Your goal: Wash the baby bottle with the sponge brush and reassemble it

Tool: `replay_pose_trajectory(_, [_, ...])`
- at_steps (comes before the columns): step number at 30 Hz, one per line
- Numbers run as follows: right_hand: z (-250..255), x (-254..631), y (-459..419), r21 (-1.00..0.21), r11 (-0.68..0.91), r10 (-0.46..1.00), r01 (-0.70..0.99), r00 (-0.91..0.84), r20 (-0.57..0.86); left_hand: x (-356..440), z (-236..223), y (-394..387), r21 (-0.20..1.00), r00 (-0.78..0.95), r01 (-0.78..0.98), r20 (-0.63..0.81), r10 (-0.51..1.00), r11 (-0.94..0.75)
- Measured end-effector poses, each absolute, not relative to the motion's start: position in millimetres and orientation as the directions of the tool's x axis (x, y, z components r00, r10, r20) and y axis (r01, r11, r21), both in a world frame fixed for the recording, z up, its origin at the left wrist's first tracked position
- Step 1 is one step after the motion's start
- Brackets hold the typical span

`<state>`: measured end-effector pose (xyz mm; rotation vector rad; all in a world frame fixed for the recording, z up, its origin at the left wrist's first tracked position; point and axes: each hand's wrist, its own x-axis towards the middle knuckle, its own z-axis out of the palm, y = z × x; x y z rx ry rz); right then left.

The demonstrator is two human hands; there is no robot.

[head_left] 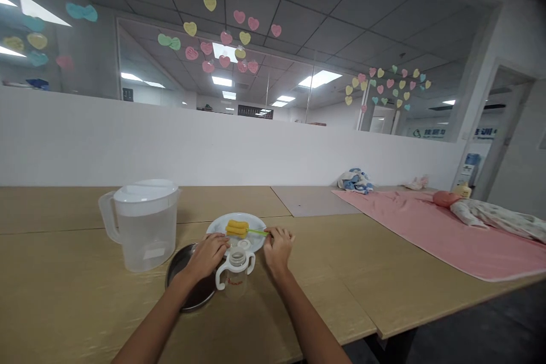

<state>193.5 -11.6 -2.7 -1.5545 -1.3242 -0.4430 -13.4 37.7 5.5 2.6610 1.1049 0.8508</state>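
Observation:
A yellow sponge bottle brush [237,228] with a thin green handle lies over the white plate [216,224]. My right hand [278,245] is closed on the end of that handle, at the plate's right side. Over the plate's front left edge, my left hand [209,256] has its fingers bent together; what they hold, if anything, is hidden. Small clear and white bottle parts [244,244] lie on the plate near its fingertips. Between my hands a clear baby bottle [236,280] stands upright and uncapped, with a white two-handled ring around its neck.
A round dark metal bowl [181,259] sits partly under my left wrist. Left of it stands a lidded clear pitcher [147,233]. A pink cloth [409,222] covers the table's right side, with a patterned cloth bundle [356,181] behind. A low white wall [222,151] borders the back.

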Motion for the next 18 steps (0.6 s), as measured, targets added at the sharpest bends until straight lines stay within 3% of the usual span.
replay_pose_trajectory(6, [-2,195,-11,-0.481,0.098,0.526,0.871,0.364,0.768,-17,3,36,0.315,0.522,0.597,0.547,0.655,-0.738])
replay_pose_trajectory(14, [-3,199,-7,-0.593,0.068,0.523,0.803,0.477,0.706,-16,5,32,0.372,0.316,0.560,0.730,0.606,-0.740])
replay_pose_trajectory(18, [-4,199,-7,-0.625,0.155,0.550,0.765,0.459,0.698,-16,8,27,0.375,0.226,0.539,0.798,0.558,-0.754])
